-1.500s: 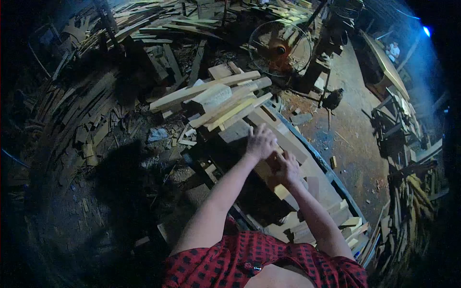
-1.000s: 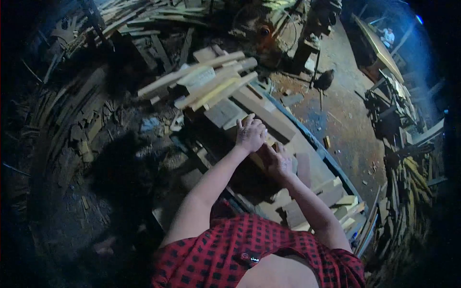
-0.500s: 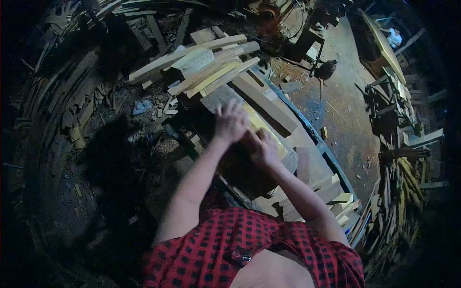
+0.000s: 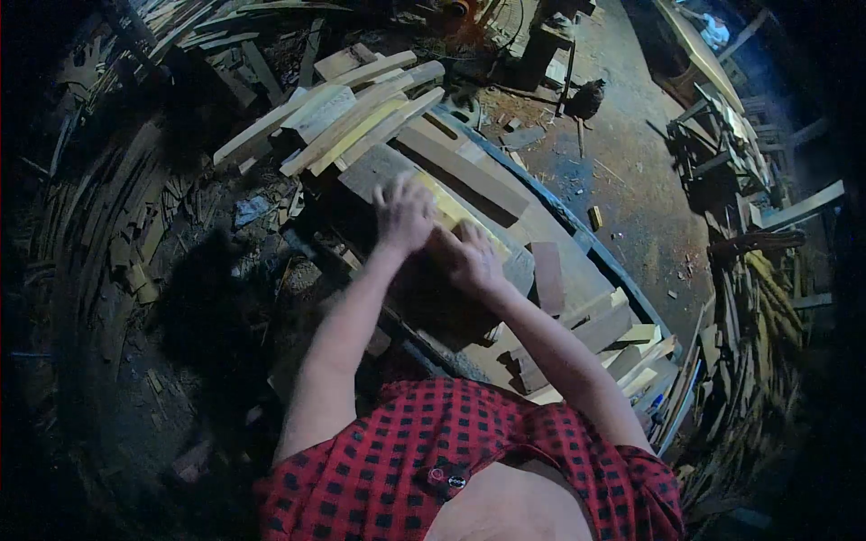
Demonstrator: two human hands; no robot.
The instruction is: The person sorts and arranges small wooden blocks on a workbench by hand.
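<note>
Over the last second and a half, the left hand (image 4: 404, 215) and right hand (image 4: 475, 260) have drawn back toward the body, away from the brown beam (image 4: 465, 176). A strip of yellow wood (image 4: 446, 204), mostly covered before, now shows between them and that beam. The view has tipped down, cutting the fan (image 4: 458, 10) at the top edge.

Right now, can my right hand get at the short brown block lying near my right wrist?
Probably yes: the short brown block lies close to your right hand, with nothing visible on top, though that hand seems busy at the yellow wood.
</note>
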